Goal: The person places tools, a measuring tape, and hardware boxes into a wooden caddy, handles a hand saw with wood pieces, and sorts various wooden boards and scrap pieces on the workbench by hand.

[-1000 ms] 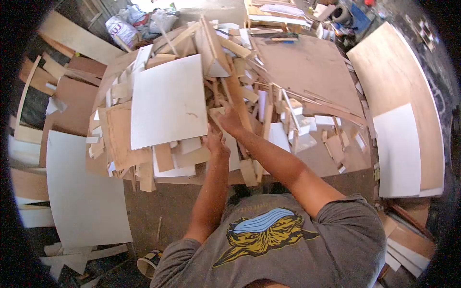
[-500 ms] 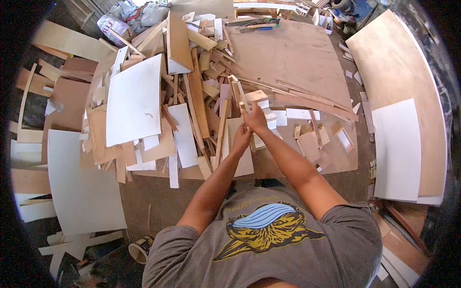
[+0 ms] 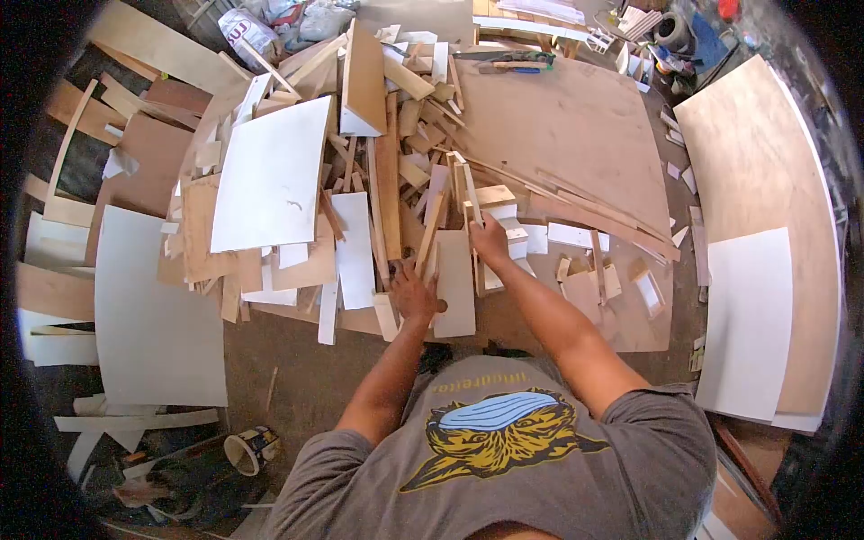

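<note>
My right hand [image 3: 489,241] is closed round a narrow wooden piece [image 3: 470,191], made of pale strips, which points away from me. My left hand [image 3: 415,293] rests palm down with its fingers apart at the near edge of the scrap pile. Beside those fingers a long wooden strip [image 3: 432,232] slants up into the pile. A flat light-brown board [image 3: 455,292] with a round dark hole at its left side lies between the two hands. Right of the held piece sits a pale wood block [image 3: 494,195] among white-faced offcuts [image 3: 537,238].
A large white panel [image 3: 270,180] lies on the scraps at left, with an upright brown board [image 3: 363,85] behind it. Tools [image 3: 508,63] lie at the back of the plywood tabletop [image 3: 576,117]. Big sheets [image 3: 751,315] stand right; a bucket [image 3: 250,450] is on the floor.
My left hand has come away from my right and moved left and down onto the pile, its fingers spreading. My right hand still grips the narrow wooden piece. The camera view has shifted.
</note>
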The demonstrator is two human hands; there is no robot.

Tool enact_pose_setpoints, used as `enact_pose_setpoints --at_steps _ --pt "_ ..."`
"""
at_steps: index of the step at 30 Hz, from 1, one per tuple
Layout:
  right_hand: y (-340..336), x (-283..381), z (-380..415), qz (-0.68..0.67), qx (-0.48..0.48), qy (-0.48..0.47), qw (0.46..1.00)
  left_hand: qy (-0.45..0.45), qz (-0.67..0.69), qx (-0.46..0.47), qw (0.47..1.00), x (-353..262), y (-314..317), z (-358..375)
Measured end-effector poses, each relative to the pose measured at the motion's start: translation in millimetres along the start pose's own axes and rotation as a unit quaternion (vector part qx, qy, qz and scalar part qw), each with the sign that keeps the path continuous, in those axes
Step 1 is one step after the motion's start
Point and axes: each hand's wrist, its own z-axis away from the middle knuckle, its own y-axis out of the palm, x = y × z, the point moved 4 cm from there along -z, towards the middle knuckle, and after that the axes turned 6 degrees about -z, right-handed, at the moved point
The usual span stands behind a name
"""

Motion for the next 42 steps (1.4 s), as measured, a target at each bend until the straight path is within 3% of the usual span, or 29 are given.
enact_pose_setpoints --at_steps 3,4,7,13,14,17,20,23,24,25,27,31,32,35,38,41,42 --pt "5.4 6.0 4.1 0.008 -0.057 -0.029 0.998 -0.022 0.055 0.182 0.982 15.0 15.3 5.0" --pt "3.5 10.0 4.6 0.010 -0.057 -0.032 0.998 0.025 0.050 0.108 0.993 15.2 7.4 2.7" --pt "2.2 25.4 6.3 0.037 -0.088 -0.056 0.994 0.001 0.159 0.182 0.970 26.1 29.6 1.7" --pt "-6.5 85.2 11.9 0.032 -0.125 -0.075 0.989 -0.026 0.115 0.206 0.971 51.1 47.2 -47.4" --pt "-4.4 99.1 10.6 0.031 -0.131 -0.076 0.988 -0.056 0.144 0.263 0.952 53.7 -0.3 -79.9" --pt "9.1 141.4 15.7 -0.005 -0.131 -0.095 0.987 -0.141 0.160 0.184 0.959 86.9 20.1 -124.4" --pt "37.3 172.8 19.9 -0.043 -0.129 -0.091 0.986 -0.095 0.130 0.129 0.978 109.8 24.6 -157.7" --pt "84.1 170.3 7.0 0.001 -0.144 -0.079 0.987 -0.053 0.099 0.067 0.991 124.5 24.1 -188.0" --pt "102.2 167.3 1.8 -0.022 -0.137 -0.081 0.987 -0.064 0.159 0.110 0.979 123.2 4.2 -196.4" --pt "116.3 171.6 2.5 -0.045 -0.130 -0.083 0.987 -0.098 0.313 0.128 0.936 123.2 2.6 -197.9" --pt "141.0 181.0 5.3 -0.057 -0.125 -0.081 0.987 -0.154 0.593 0.154 0.775 121.2 -0.6 -196.1" --pt "182.7 201.7 2.2 -0.099 -0.079 -0.065 0.990 -0.154 0.670 0.146 0.712 124.4 -39.0 -189.3" --pt "189.4 204.3 0.2 -0.112 -0.064 -0.072 0.989 -0.170 0.682 0.109 0.703 130.1 -11.9 -186.8" --pt "197.1 215.6 -1.4 -0.101 0.000 -0.075 0.992 -0.147 0.709 0.188 0.664 147.3 30.6 -194.1" --pt "188.7 210.9 -5.5 -0.088 0.029 -0.112 0.989 -0.132 0.751 0.177 0.622 128.7 -3.3 -192.9" --pt "167.1 198.8 -2.0 -0.068 0.048 -0.092 0.992 -0.026 0.649 0.049 0.758 106.3 -11.8 -181.8" --pt "158.6 195.0 -0.4 -0.062 0.055 -0.082 0.993 -0.049 0.624 0.055 0.778 97.4 -29.5 -178.9"
